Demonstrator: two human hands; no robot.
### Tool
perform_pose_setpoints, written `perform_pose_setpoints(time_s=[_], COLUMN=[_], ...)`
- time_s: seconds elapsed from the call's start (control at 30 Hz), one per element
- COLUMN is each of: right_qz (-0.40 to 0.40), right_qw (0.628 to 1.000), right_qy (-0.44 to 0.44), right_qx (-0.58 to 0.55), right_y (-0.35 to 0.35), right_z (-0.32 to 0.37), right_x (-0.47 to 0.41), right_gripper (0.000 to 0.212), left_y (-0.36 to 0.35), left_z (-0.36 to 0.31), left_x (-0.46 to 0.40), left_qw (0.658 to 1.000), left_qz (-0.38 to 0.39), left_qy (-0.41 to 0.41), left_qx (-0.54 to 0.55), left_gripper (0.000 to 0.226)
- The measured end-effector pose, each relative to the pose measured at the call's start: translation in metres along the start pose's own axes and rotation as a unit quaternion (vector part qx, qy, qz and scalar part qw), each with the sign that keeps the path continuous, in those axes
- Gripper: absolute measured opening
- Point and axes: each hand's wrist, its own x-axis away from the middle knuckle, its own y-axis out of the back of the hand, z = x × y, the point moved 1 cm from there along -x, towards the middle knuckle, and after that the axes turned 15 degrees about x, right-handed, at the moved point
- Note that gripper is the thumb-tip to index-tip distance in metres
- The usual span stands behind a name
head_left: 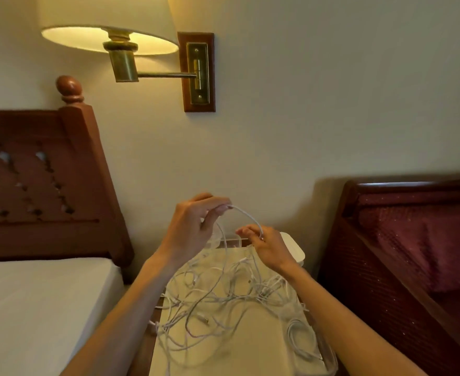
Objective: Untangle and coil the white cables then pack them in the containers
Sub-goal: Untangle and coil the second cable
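A tangle of white cables lies spread over the small bedside table. One white cable arches up between my hands, raised above the pile. My left hand pinches it at the top of the arch with thumb and fingers. My right hand pinches the same cable near its plug end, lower and to the right. A coiled white cable rests at the table's right side. Clear containers stand at the table's far edge, partly hidden by my hands, with a white lid beside them.
A bed with a white sheet and a wooden headboard is on the left. A dark red cushioned seat with a wooden frame stands on the right. A lit wall lamp hangs above.
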Motion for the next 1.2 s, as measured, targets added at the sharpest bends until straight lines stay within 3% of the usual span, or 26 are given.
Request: perform_pose_setpoints(time_s=[0.13,0.23,0.3,0.37,0.47,0.53,0.6,0.7,0.77,0.8,0.87,0.9,0.93,1.0,1.1,1.13,1.2], right_qz=[0.049,0.022,0.000,-0.007,-0.084,-0.128,-0.105,0.059,0.190,0.233,0.264,0.265,0.271,0.280,0.243,0.224,0.194], right_qw=[0.998,0.996,0.996,0.996,0.975,0.977,0.980,0.969,0.928,0.888,0.813,0.802,0.806,0.853,0.915,0.929,0.949], right_qy=[-0.043,-0.070,-0.080,-0.082,-0.134,-0.152,-0.162,-0.157,-0.158,-0.164,-0.166,-0.162,-0.158,-0.150,-0.130,-0.122,-0.104], right_qx=[-0.011,-0.048,-0.042,0.031,0.155,0.078,-0.054,-0.181,-0.278,-0.361,-0.492,-0.509,-0.501,-0.414,-0.294,-0.268,-0.225], right_y=[0.009,0.017,0.026,0.030,0.027,0.022,0.013,-0.006,-0.017,-0.018,-0.010,-0.004,0.004,0.020,0.048,0.056,0.070], right_z=[0.001,0.007,0.014,0.020,0.023,0.030,0.040,0.060,0.069,0.072,0.074,0.070,0.066,0.055,0.042,0.043,0.051], right_x=[-0.008,-0.019,-0.028,-0.036,-0.029,-0.012,0.007,0.043,0.064,0.074,0.086,0.089,0.090,0.087,0.077,0.072,0.061], right_gripper=[0.028,0.034,0.035,0.032,0.055,0.040,0.026,0.039,0.046,0.041,0.025,0.021,0.021,0.028,0.035,0.036,0.037], left_y=[0.022,0.030,0.031,0.029,0.023,0.016,0.010,0.002,-0.001,-0.001,0.005,0.011,0.018,0.037,0.059,0.062,0.058], left_z=[-0.022,-0.017,-0.009,-0.003,0.004,0.004,0.004,0.006,0.009,0.011,0.017,0.021,0.026,0.036,0.052,0.058,0.062], left_x=[-0.014,-0.009,0.000,0.007,0.009,0.007,0.004,0.002,0.001,0.000,0.001,0.000,0.001,0.006,0.017,0.020,0.026], left_qw=[0.996,0.996,0.998,0.992,0.960,0.941,0.919,0.893,0.884,0.882,0.875,0.868,0.861,0.848,0.847,0.859,0.883], left_qz=[-0.062,-0.069,-0.069,-0.106,-0.182,-0.196,-0.215,-0.245,-0.258,-0.261,-0.280,-0.299,-0.321,-0.367,-0.373,-0.337,-0.166], left_qy=[-0.061,-0.052,-0.010,0.065,0.184,0.232,0.270,0.306,0.321,0.326,0.333,0.335,0.334,0.335,0.358,0.377,0.427], left_qx=[-0.014,-0.019,-0.008,0.033,0.111,0.151,0.190,0.219,0.221,0.217,0.214,0.214,0.210,0.185,0.122,0.080,-0.102], left_gripper=[0.015,0.016,0.017,0.016,0.013,0.014,0.015,0.014,0.014,0.013,0.014,0.014,0.014,0.014,0.017,0.022,0.033])
